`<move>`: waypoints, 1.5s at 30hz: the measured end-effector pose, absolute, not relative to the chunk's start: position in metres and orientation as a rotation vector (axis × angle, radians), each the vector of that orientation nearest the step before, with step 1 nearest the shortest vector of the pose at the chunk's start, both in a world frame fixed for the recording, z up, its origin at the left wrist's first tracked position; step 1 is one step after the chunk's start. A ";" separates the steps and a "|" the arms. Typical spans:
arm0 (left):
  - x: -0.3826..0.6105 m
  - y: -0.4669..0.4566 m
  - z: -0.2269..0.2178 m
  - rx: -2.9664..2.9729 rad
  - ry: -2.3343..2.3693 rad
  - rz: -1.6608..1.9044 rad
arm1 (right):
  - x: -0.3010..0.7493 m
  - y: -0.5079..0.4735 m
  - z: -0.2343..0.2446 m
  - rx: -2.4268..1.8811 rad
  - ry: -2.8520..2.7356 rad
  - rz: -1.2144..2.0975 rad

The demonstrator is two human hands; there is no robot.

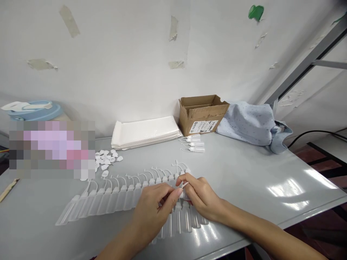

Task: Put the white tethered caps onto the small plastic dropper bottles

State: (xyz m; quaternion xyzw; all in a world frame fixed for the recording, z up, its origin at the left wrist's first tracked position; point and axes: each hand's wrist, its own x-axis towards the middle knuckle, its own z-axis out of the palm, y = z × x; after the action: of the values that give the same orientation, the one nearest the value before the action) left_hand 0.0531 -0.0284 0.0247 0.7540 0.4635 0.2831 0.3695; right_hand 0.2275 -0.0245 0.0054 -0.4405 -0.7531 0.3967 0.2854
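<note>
My left hand (158,202) and my right hand (202,196) meet over the table's front middle. Between their fingertips is a small white bottle cap (181,194) with a thin strap (185,185); left thumb and finger pinch the cap. My right fingers are curled round what seems to be its translucent squeeze bottle, mostly hidden. Behind my hands runs a slanting row of translucent squeeze bottles (110,200) with white caps and thin curved straps. Several more clear bottles (187,218) lie beneath and in front of my hands, partly covered.
Loose white caps (104,157) are heaped at the left beside a blurred-out patch. Behind stand a stack of white packets (146,133) and an open cardboard box (202,115), with three small bottles (196,144) before it. Light blue cloth (246,122) lies at right; a blue-lidded container (38,112) at far left.
</note>
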 end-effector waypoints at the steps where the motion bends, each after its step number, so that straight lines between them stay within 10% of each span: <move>1: 0.052 -0.028 0.025 1.935 1.168 0.692 | 0.228 -0.024 0.005 -1.172 -2.042 1.044; 45: 0.042 -0.029 0.006 2.488 0.815 0.926 | 0.227 -0.023 0.005 -1.192 -1.975 1.096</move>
State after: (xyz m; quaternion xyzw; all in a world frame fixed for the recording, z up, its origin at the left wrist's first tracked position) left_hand 0.0422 -0.0292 0.0055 0.8811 0.2885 0.3281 0.1813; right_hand 0.2268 -0.0226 0.0051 -0.4467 -0.7402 0.4107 0.2897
